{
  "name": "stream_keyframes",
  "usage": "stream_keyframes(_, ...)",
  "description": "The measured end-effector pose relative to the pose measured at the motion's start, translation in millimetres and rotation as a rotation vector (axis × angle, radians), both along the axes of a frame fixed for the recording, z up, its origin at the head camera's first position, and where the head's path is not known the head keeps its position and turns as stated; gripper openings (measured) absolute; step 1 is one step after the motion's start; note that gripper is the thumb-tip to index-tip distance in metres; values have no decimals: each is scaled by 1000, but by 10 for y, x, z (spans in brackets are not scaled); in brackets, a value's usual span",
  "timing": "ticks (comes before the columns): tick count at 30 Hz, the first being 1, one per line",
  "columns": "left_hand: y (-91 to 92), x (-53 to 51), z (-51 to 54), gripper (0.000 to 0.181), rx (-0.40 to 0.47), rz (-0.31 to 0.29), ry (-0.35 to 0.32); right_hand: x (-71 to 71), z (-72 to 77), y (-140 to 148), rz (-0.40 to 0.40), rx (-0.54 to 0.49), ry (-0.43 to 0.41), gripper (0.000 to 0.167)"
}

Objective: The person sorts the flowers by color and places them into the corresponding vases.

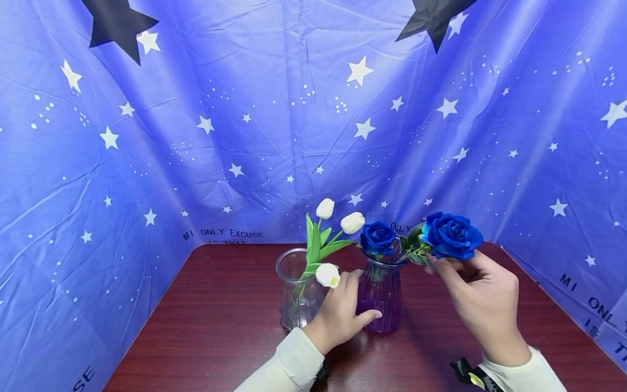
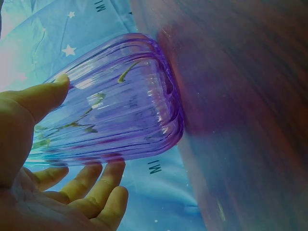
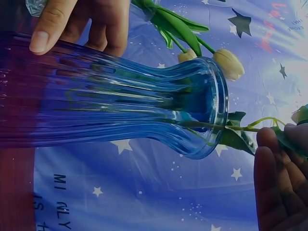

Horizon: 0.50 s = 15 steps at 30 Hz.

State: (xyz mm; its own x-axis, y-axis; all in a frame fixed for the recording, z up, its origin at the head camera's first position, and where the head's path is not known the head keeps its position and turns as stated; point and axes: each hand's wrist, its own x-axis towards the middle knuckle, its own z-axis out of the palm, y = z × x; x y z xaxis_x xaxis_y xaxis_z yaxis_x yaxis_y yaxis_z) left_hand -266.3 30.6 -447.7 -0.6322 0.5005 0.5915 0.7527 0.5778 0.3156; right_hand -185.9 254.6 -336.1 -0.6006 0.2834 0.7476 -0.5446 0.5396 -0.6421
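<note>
My left hand (image 1: 343,311) holds the side of a ribbed glass vase (image 1: 384,305), purple below and bluish towards the rim. In the left wrist view the thumb lies on one side of this vase (image 2: 110,106) and the fingertips touch the other. One blue rose (image 1: 379,238) stands in its mouth. My right hand (image 1: 487,305) pinches the stem of a second, larger blue rose (image 1: 453,235) just below the bloom. That rose leans right, and its stem (image 3: 207,125) passes over the rim into the vase in the right wrist view.
Left of my left hand stands a clear glass vase (image 1: 290,305) with white tulips (image 1: 352,222), one drooping over that hand. Both vases rest on a dark red wooden table (image 1: 220,316). A blue curtain with stars (image 1: 294,136) surrounds the table's back and sides.
</note>
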Motion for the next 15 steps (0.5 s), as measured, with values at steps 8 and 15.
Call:
stream_keyframes(8, -2, 5, 3, 83, 2, -4, -2, -29, -32, -31, 42, -16, -39, 20)
stream_keyframes(15, -6, 13, 11, 82, -10, 1, -19, -52, -52, -60, 12, -2, -44, 21)
